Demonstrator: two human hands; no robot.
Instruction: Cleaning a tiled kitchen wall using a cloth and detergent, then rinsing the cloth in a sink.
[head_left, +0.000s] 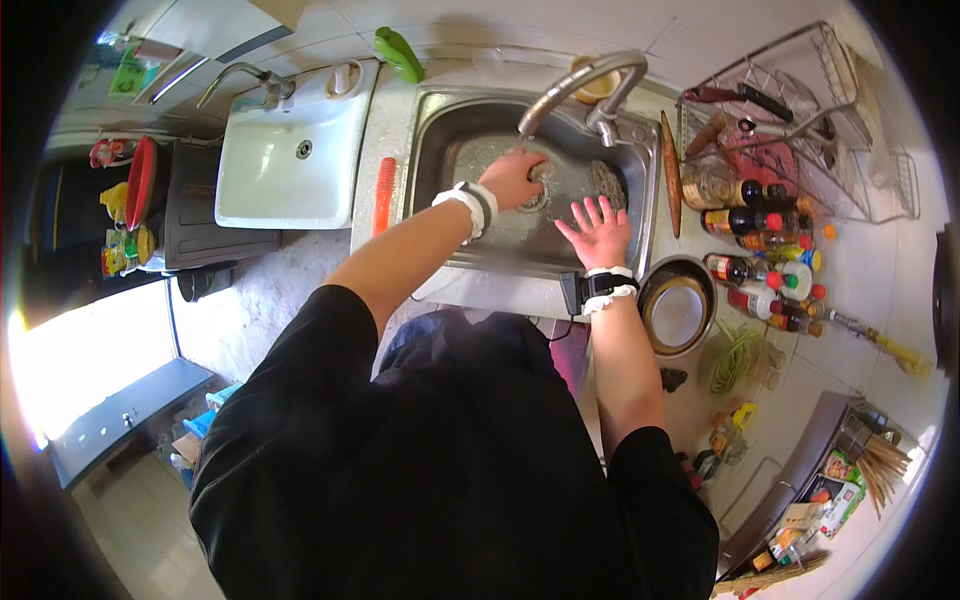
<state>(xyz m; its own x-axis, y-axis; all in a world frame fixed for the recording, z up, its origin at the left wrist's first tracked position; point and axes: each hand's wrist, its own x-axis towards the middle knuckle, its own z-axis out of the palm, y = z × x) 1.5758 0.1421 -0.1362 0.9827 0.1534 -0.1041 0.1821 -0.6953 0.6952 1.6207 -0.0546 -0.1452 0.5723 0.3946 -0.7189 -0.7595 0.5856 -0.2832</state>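
My left hand (514, 180) reaches into the stainless steel sink (469, 225), under the spout of the curved faucet (585, 79). Its fingers curl down beside the drain (536, 199). Something small and greyish shows at the fingertips, but whether it is gripped cannot be made out. Over the sink's right front part, my right hand (600, 232) is palm up with spread fingers and holds nothing. Just beyond those fingers, a dark, rough-textured scrubber-like thing (607, 184) lies against the right wall of the basin. Both wrists wear white bands.
Left of the sink are an orange-red cylindrical object (384, 195), a green bottle (399, 55) and a white washbasin (281, 176). A wooden rolling pin (670, 176), nested metal bowls (677, 311), several sauce bottles (739, 221), a wire rack (772, 112) and green beans (731, 364) stand right.
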